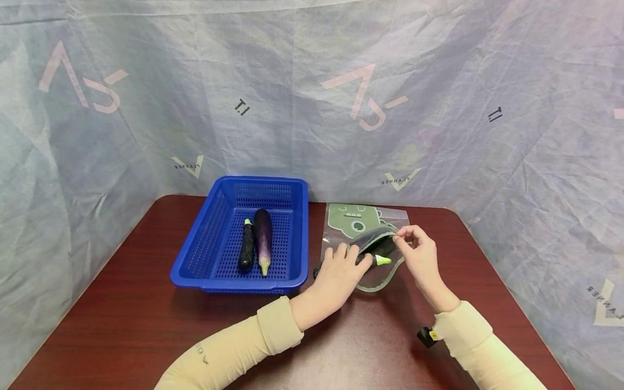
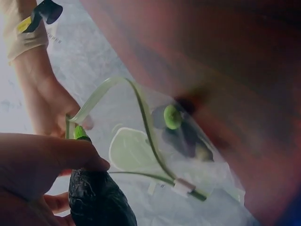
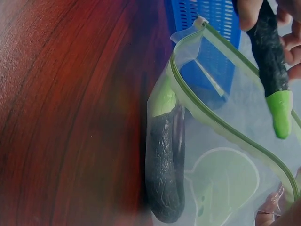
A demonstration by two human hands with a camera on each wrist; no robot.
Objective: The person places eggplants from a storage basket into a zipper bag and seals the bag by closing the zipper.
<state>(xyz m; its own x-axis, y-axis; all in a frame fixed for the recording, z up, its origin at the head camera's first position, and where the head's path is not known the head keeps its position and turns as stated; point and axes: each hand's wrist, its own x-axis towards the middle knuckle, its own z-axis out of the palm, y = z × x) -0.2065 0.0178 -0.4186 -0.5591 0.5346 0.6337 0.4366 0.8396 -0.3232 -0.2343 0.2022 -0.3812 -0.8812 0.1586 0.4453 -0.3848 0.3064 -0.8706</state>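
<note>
My left hand (image 1: pixel 336 276) grips a dark, wrinkled eggplant (image 3: pixel 269 56) with a bright green tip. That tip points into the mouth of a clear zip bag (image 3: pixel 221 183) with a green seal strip and a green cartoon print. At the bag's right edge, my right hand (image 1: pixel 421 257) pinches the rim, and the mouth stands wide apart. Inside the bag, the right wrist view shows another dark wrinkled eggplant (image 3: pixel 162 160) with a pale green end, and a smooth purple one (image 3: pixel 178 132) beside it.
Left of the bag stands a blue perforated basket (image 1: pixel 239 283). A dark wrinkled eggplant (image 1: pixel 247 249) and a longer purple eggplant (image 1: pixel 263 235) lie in it. The reddish-brown table (image 1: pixel 122 319) is enclosed by grey cloth (image 1: pixel 195 81) at the back and sides.
</note>
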